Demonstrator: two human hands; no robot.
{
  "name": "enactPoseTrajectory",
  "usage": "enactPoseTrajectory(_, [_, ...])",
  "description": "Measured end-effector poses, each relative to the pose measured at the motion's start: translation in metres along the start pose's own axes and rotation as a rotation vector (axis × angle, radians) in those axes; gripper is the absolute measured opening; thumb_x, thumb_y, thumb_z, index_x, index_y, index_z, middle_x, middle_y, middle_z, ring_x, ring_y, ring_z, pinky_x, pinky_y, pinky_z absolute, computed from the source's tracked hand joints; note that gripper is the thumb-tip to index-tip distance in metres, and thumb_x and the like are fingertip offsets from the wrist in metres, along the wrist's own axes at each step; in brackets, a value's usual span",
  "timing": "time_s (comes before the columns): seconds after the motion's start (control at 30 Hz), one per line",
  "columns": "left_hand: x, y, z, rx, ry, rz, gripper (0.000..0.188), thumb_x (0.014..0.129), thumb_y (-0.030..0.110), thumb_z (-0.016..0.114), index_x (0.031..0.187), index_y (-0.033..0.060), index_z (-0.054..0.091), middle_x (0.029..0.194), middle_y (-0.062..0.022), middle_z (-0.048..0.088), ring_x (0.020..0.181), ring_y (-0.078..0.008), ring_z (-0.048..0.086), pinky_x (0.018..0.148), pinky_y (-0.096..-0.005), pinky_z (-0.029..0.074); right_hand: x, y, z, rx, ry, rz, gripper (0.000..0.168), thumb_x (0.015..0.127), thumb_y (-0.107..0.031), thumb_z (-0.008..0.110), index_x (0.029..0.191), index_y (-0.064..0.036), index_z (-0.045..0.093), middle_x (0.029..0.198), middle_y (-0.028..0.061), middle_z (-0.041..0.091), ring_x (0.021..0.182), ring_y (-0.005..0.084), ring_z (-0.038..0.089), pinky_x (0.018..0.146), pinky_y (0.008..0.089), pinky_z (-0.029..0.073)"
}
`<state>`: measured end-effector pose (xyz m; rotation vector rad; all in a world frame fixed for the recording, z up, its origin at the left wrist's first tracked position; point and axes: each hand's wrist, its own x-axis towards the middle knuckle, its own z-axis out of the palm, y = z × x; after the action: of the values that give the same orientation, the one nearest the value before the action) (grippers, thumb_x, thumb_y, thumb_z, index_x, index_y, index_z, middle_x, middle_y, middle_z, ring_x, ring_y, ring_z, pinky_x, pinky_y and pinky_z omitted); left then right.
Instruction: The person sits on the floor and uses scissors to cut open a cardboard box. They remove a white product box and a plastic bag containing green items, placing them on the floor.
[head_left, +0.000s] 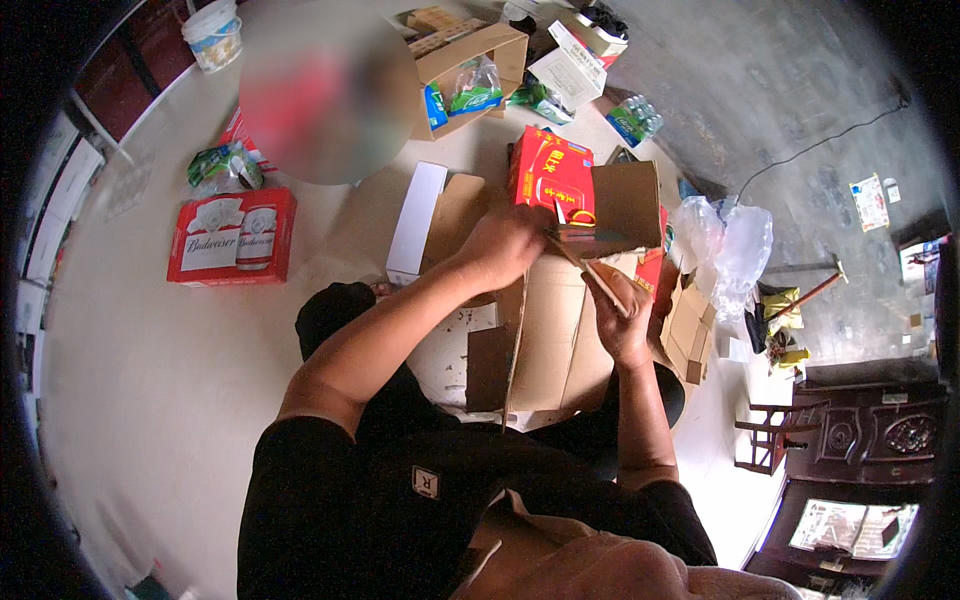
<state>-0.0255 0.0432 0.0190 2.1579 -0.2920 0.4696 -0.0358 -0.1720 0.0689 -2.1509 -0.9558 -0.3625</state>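
Observation:
A brown cardboard carton stands open in front of me, between my legs. My right hand grips a flap of it, thumb against the board. My left hand is closed at the flap's far end, by the carton's upper corner; its fingertips are partly hidden. Just beyond those fingers shows a yellow-orange loop, too small to identify surely. Behind the carton stands a red printed drinks box. Another brown flap rises beside it.
At left lies a red Budweiser case, with plastic-wrapped bottles behind it. A long white box stands nearer me. An open carton holds green-labelled packs. Flattened cardboard and clear plastic bags are on the right. A blurred person sits opposite.

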Motion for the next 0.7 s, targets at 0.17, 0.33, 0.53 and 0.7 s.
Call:
enactPoseTrajectory(0.17, [0.003,-0.002,-0.007,-0.275,-0.028,-0.092,0.015,0.091,0.012,0.05,0.101,0.0042,0.059,0.086,-0.0176,0.066,0.085,-0.0339,0.065,0.072,-0.042,0.05,-0.008,-0.011,0.002,0.036,0.119,0.053,0.013,0.086,0.0,0.063,0.098,0.004,0.066,0.081,0.0127,0.068,0.074,0.0161,0.065,0.067,0.0272,0.05])
enactPoseTrajectory(0.33, [-0.003,0.013,-0.008,-0.445,-0.136,0.09,0.029,0.088,0.016,0.055,0.114,0.0036,0.057,0.102,-0.0169,0.063,0.091,-0.0275,0.062,0.081,-0.0373,0.048,-0.013,-0.003,-0.001,-0.05,0.076,0.076,0.01,0.084,0.0,0.065,0.094,0.003,0.066,0.079,0.0123,0.067,0.07,0.0173,0.065,0.064,0.0279,0.05])
enactPoseTrajectory(0.53, [-0.001,-0.013,0.007,-0.361,-0.108,-0.118,0.028,0.088,0.016,0.051,0.112,0.0031,0.059,0.097,-0.0126,0.062,0.089,-0.0204,0.06,0.078,-0.0363,0.046,-0.015,0.013,0.003,-0.003,0.037,-0.004,0.013,0.085,0.002,0.062,0.097,0.005,0.065,0.085,0.0137,0.067,0.073,0.0178,0.064,0.066,0.029,0.051])
enactPoseTrajectory(0.7, [0.01,-0.032,0.002,-0.875,-0.074,-0.284,0.028,0.093,0.026,0.057,0.11,0.0062,0.065,0.095,-0.0006,0.063,0.088,-0.0068,0.056,0.079,-0.0233,0.045,-0.013,0.005,-0.02,0.335,0.196,0.338,0.017,0.09,-0.004,0.059,0.103,0.005,0.066,0.088,0.0076,0.067,0.077,0.0138,0.064,0.07,0.0269,0.053])
